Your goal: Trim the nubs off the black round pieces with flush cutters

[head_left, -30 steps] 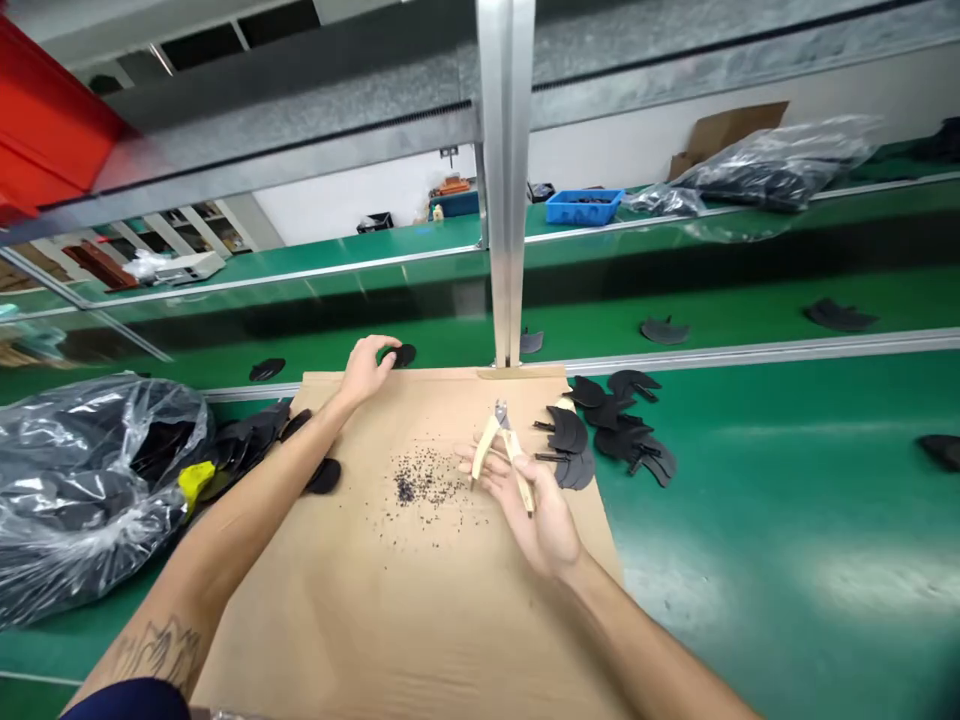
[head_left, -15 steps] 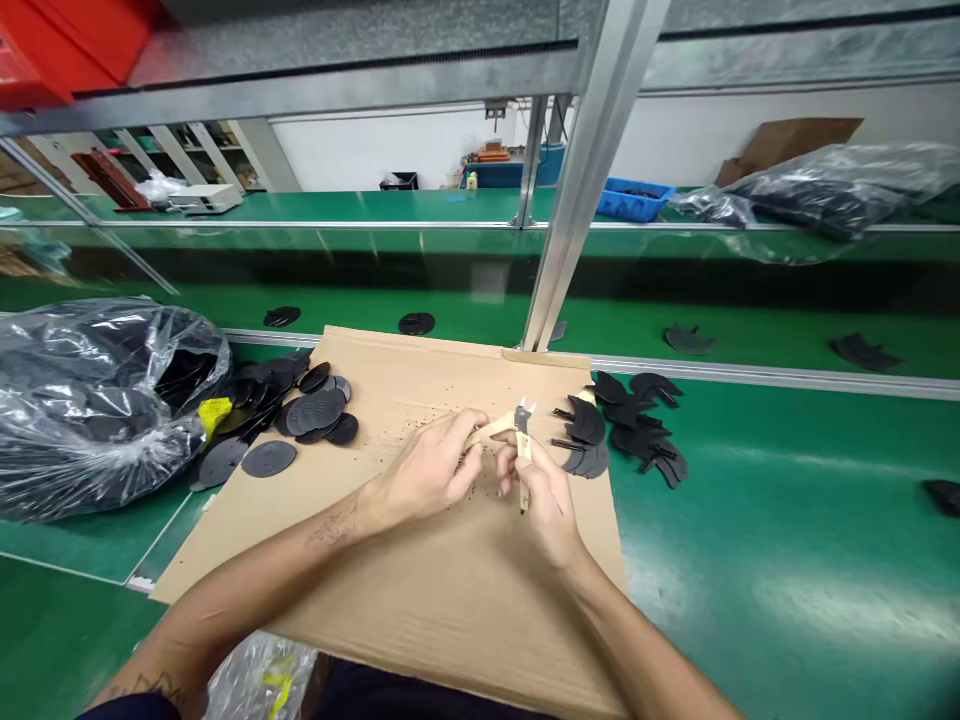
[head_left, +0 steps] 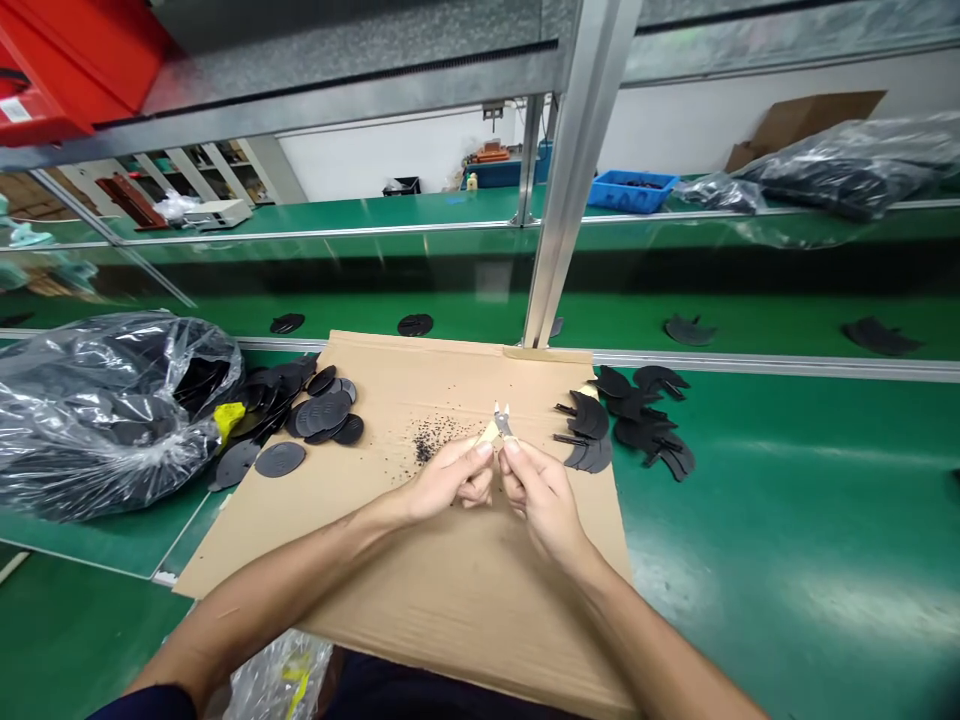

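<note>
My right hand (head_left: 541,495) is closed round small cutting pliers (head_left: 500,420) with pale handles; the metal jaws stick up above my fingers. My left hand (head_left: 450,478) is pinched right beside it, thumb tip touching the pliers' handle; whether it holds anything else is hidden. Both hands hover over a brown cardboard sheet (head_left: 420,590). A scatter of tiny black trimmings (head_left: 435,440) lies just in front of my left hand. Black fan-shaped plastic parts (head_left: 630,425) are piled to the right of the hands, black round discs (head_left: 307,425) to the left.
A clear plastic bag of black parts (head_left: 97,405) sits at the left on the green bench. A slanted metal post (head_left: 562,190) rises behind the cardboard. Loose black pieces (head_left: 416,324) lie on the conveyor belt beyond. A blue bin (head_left: 628,190) and another bag (head_left: 847,170) are far back.
My left hand came back from the conveyor, where it had reached to a black piece, and now meets my right hand at the pliers. The pliers' handles have closed together.
</note>
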A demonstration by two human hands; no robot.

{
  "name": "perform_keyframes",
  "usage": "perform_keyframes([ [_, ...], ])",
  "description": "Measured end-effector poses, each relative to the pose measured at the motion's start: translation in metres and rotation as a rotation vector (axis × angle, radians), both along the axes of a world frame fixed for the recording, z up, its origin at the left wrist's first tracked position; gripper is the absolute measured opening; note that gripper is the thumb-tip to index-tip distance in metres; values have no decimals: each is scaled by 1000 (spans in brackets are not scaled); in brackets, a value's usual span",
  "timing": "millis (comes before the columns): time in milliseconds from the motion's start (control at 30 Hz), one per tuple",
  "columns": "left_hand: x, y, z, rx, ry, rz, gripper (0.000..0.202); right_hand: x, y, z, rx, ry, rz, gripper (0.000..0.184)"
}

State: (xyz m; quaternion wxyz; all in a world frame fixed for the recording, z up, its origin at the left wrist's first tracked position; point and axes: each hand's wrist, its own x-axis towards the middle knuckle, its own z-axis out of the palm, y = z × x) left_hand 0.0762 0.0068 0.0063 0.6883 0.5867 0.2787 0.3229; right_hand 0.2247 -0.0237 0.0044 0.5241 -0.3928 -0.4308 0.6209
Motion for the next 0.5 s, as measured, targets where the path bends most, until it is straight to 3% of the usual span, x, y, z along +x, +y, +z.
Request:
perform_keyframes([
  [133,2,-7,-4,-13,-79,9,47,0,-1,1,7,12,24,52],
  [267,-6,-10,-3,42,52,59,47,2,2,1,-16,6,80,47],
  [367,-18,-8,9,135,226,51,43,8,5,8,-85,19,241,37],
  [500,-30,-14,38,258,370,27,33,10,0,28,-209,89,467,29],
])
